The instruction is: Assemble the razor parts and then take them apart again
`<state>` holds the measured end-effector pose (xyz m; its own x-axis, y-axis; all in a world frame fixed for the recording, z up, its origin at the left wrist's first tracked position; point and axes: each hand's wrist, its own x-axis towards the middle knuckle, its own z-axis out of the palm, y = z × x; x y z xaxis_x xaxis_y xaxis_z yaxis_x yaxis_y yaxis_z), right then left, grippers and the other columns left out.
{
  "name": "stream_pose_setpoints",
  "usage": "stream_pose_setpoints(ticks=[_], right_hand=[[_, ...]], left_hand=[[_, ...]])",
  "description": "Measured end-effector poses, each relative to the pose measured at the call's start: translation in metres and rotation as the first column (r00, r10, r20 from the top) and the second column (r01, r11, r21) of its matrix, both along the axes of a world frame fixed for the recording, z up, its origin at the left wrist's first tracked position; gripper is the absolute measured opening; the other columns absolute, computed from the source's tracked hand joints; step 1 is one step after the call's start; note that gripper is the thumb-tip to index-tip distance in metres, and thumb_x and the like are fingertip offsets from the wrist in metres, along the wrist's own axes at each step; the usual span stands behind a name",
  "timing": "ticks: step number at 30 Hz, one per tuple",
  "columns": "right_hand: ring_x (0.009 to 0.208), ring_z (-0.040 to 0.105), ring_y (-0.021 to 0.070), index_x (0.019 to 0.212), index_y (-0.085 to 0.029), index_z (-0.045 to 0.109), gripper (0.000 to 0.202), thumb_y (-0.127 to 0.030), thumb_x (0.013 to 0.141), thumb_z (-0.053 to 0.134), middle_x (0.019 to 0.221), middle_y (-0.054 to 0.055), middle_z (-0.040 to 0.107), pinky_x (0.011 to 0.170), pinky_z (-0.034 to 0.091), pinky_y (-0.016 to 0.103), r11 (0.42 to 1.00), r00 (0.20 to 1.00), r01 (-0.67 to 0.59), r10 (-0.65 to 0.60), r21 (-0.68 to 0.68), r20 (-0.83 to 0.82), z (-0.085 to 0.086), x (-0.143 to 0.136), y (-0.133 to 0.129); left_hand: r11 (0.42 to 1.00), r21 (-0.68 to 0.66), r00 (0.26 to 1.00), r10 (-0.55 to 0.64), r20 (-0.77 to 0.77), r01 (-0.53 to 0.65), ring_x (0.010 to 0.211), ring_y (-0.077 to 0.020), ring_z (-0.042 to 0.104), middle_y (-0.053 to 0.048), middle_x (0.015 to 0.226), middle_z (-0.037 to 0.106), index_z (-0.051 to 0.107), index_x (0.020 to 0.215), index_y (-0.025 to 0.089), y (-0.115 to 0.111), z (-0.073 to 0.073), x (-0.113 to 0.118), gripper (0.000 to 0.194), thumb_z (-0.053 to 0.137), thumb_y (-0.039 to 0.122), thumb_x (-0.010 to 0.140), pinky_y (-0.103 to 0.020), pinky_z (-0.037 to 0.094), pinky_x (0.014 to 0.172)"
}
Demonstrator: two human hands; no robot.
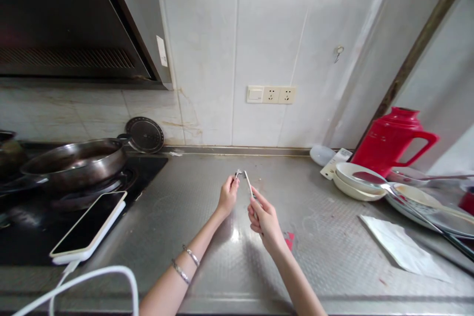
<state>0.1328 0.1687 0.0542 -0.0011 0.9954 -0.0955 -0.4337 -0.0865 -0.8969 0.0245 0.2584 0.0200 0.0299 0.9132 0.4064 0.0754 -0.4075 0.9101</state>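
Note:
My left hand (228,193) is closed, pinching a small shiny silver metal piece (238,173) between thumb and fingers. It is too small to name. Wrapped in my right hand (264,215) is a slim pale stick (249,183) like a toothbrush, tilted with its darker head up beside the metal piece. Whether the two touch I cannot tell. Both hands are above the middle of the steel counter (207,266). Two silver bracelets (181,270) circle my left forearm. Next to my right wrist lies a small red patch (289,240).
A steel pan (79,163) sits on the stove at left, with a phone (91,224) and white cable (111,270) nearer. At right are stacked bowls (353,187), a ladle (418,207), a red thermos jug (390,143) and a white tissue (405,249).

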Motion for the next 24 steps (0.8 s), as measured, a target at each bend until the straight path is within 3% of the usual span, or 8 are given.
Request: stream_pose_setpoints(ticks=[3,9,15,20,24], right_hand=[[0.035,0.019,0.0005,0.131,-0.024,0.041,0.074,-0.044,0.065,0.066,0.053,-0.01,0.037,0.034,0.009,0.013,0.999,0.999,0.036,-0.036,0.009,-0.012,0.005,0.001,0.005],[0.035,0.019,0.0005,0.133,-0.022,0.038,0.077,-0.046,0.065,0.066,0.053,-0.01,0.039,0.033,0.008,0.014,0.999,0.999,-0.038,0.038,-0.032,0.006,0.002,-0.005,-0.002],[0.035,0.02,0.0004,0.132,-0.023,0.039,0.077,-0.046,0.064,0.067,0.053,-0.01,0.039,0.033,0.01,0.014,0.998,0.998,0.064,-0.064,0.025,-0.029,0.004,-0.002,0.004],[0.034,0.018,0.0006,0.135,-0.023,0.036,0.076,-0.047,0.068,0.064,0.054,-0.01,0.039,0.033,0.01,0.014,0.999,0.999,0.041,-0.041,-0.004,-0.032,-0.005,-0.013,-0.01],[0.036,0.02,0.0006,0.133,-0.025,0.038,0.075,-0.047,0.067,0.065,0.055,-0.009,0.039,0.034,0.011,0.014,0.996,0.994,0.088,-0.086,0.026,-0.062,-0.001,-0.014,-0.011]], left_hand=[[1.0,0.007,0.999,-0.028,-0.016,0.028,0.055,-0.0089,0.037,0.004,0.062,0.04,0.046,0.076,0.018,-0.001,0.0,0.001,0.025,0.038,0.041,0.086,-0.019,0.031,0.052],[0.999,0.015,1.0,0.03,0.006,-0.03,0.052,-0.0085,0.036,0.004,0.059,0.039,0.045,0.074,0.018,-0.001,0.003,0.0,0.028,0.039,0.043,0.085,-0.02,0.031,0.051],[0.999,0.025,1.0,-0.031,-0.004,0.031,0.054,-0.0085,0.037,0.003,0.063,0.042,0.047,0.077,0.018,-0.002,0.001,0.002,0.026,0.039,0.041,0.086,-0.019,0.031,0.051],[1.0,0.014,1.0,0.002,0.018,-0.003,0.052,-0.0085,0.036,0.004,0.06,0.039,0.046,0.077,0.018,-0.003,0.003,0.002,0.029,0.038,0.044,0.086,-0.019,0.03,0.05],[1.0,0.02,1.0,-0.014,0.013,0.014,0.053,-0.0086,0.036,0.004,0.06,0.039,0.046,0.076,0.018,-0.006,0.006,0.004,0.027,0.039,0.043,0.085,-0.02,0.03,0.051]])
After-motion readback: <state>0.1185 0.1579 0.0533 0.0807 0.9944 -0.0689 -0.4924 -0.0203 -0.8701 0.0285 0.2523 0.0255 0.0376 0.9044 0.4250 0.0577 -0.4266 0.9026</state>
